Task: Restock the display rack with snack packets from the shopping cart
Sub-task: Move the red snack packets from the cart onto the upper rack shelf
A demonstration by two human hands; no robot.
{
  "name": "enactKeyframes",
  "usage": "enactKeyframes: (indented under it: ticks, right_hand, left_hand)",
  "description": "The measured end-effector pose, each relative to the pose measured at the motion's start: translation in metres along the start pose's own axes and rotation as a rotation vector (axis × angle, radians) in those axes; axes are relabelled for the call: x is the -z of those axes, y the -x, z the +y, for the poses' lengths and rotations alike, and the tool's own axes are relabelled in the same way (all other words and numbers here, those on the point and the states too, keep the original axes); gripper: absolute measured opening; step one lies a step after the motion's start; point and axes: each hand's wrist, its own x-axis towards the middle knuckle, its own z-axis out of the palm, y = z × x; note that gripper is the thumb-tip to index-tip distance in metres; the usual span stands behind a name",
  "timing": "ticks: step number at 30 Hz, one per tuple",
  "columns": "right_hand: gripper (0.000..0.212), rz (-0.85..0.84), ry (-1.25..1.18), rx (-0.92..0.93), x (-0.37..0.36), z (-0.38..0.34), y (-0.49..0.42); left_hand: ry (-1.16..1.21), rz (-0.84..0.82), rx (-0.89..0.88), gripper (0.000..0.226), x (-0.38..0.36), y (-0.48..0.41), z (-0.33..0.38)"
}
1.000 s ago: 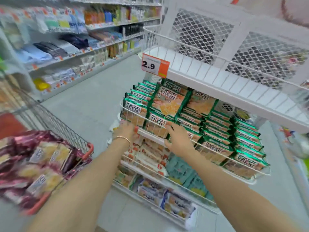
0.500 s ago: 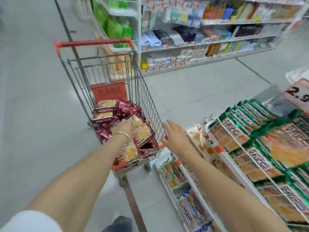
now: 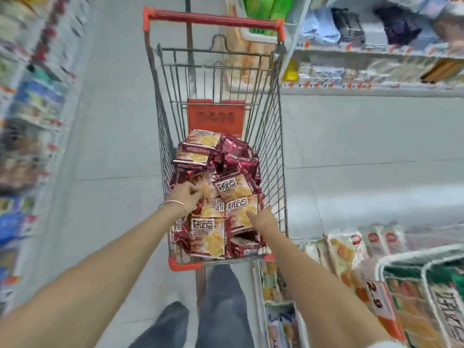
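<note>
The wire shopping cart (image 3: 272, 146) stands straight ahead of me, holding a heap of dark red snack packets (image 3: 234, 188) with pale cracker pictures. My left hand (image 3: 184, 195), a thin bangle at its wrist, lies on the left side of the heap with its fingers curled over a packet's edge. My right hand (image 3: 263, 218) reaches in from the right, fingers stretched out against a packet near the cart's right wall. The display rack (image 3: 401, 258) is at the lower right, its white wire basket full of green packets (image 3: 426, 305).
A 2.9 price tag (image 3: 375, 295) hangs on the rack's front. Lower rack tiers hold other packets (image 3: 344, 249). Stocked store shelves (image 3: 376, 54) run along the right and blurred shelves (image 3: 30, 109) along the left. My legs (image 3: 221, 305) are just behind the cart.
I have turned from the rack to face the cart. Both hands left the rack's front wire and went down into the cart's heap of packets.
</note>
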Motion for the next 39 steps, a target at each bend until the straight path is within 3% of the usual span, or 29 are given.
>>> enactKeyframes:
  ticks: [1,2,4,8,9,11,14,16,18,20,23,26,29,33,36,39]
  right_hand:
    - [0.030,-0.015,0.075,0.022,0.007,0.000,-0.006]
    - [0.018,-0.032,0.119,0.056,0.015,0.001,-0.012]
    - [0.033,-0.029,0.193,0.133,0.034,-0.002,-0.023]
    - [0.009,0.139,0.128,0.359,0.087,-0.021,-0.030]
    - [0.011,0.155,0.080,0.403,0.099,-0.026,-0.031]
    - [0.011,0.140,-0.050,0.455,0.117,-0.039,-0.029]
    - [0.013,-0.067,-0.300,0.405,0.116,-0.055,-0.026]
    - [0.012,-0.243,-0.376,0.386,0.103,-0.058,-0.030]
    - [0.017,-0.378,-0.464,0.338,0.088,-0.062,-0.039]
    - [0.021,-0.332,-0.478,0.311,0.075,-0.067,-0.050]
    - [0.042,-0.061,-0.165,0.372,0.050,-0.072,-0.085]
    - [0.071,0.000,0.257,0.430,0.022,-0.069,-0.108]
    - [0.047,0.144,0.415,0.521,0.004,-0.059,-0.117]
    - [0.026,0.112,0.217,0.575,0.009,-0.056,-0.114]
    - [0.016,0.151,-0.167,0.634,0.040,-0.067,-0.094]
    - [0.018,0.162,-0.436,0.587,0.081,-0.083,-0.083]
  left_hand:
    - [0.015,-0.007,0.020,0.028,-0.004,-0.004,0.002]
    - [0.041,-0.011,0.042,0.026,-0.008,-0.008,0.005]
    - [0.142,-0.011,0.118,0.017,-0.015,-0.016,0.009]
    - [0.420,-0.013,0.263,0.018,-0.026,-0.028,0.017]
    - [0.519,-0.039,0.309,0.025,-0.026,-0.027,0.022]
    - [0.687,-0.154,0.391,0.062,-0.023,-0.024,0.034]
    - [0.888,-0.411,0.476,0.097,-0.019,-0.026,0.045]
    - [0.980,-0.478,0.471,0.084,-0.019,-0.027,0.046]
    - [1.006,-0.390,0.474,0.066,-0.017,-0.028,0.040]
    - [1.083,-0.284,0.526,0.058,-0.013,-0.030,0.025]
    - [1.007,-0.167,0.525,0.044,0.000,-0.036,-0.003]
    - [0.876,-0.132,0.515,0.048,0.006,-0.039,-0.020]
    - [0.815,-0.123,0.503,0.045,0.009,-0.040,-0.029]
    - [0.750,-0.096,0.469,0.075,0.014,-0.038,-0.035]
    - [0.740,-0.034,0.395,0.073,0.017,-0.039,-0.038]
    - [0.732,-0.038,0.390,0.123,0.007,-0.064,-0.056]
